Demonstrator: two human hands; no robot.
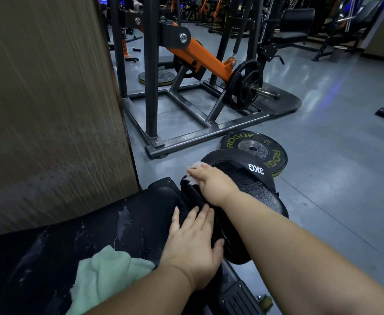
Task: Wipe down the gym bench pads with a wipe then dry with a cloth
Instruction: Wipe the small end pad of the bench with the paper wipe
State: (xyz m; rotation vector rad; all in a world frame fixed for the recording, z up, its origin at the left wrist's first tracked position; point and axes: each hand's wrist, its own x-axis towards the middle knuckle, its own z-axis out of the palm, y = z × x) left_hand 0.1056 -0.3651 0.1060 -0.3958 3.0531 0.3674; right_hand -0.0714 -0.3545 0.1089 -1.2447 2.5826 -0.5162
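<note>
Right hand (211, 183) grasps crumpled white wipe (193, 165), fingers curled over it, pressing it on far-left edge of black worn vinyl pad marked 3KG (252, 187). Left hand (193, 244) is released: fingers straight, palm flat on pad's near end, prob. steadying it.

Pad's long axis runs away from the person, w/ near end under L hand and far end under R hand. Pad sits at end of long black bench pad (118, 223), which shows pale streaks; can't tell if wet or worn.

Step in hand (est.): wipe phase, drying not yet begun. Next stroke prob. needs R hand drawn back along the axis toward body. L hand lies in that path, so it must lift or shift.

Folded mint-green terry cloth (104, 276) lies on bench pad, near-left of both hands, nearer L hand but apart from it. Black round Rogue weight plate (254, 145) lies flat on grey floor (334, 178) just beyond pad.
</note>
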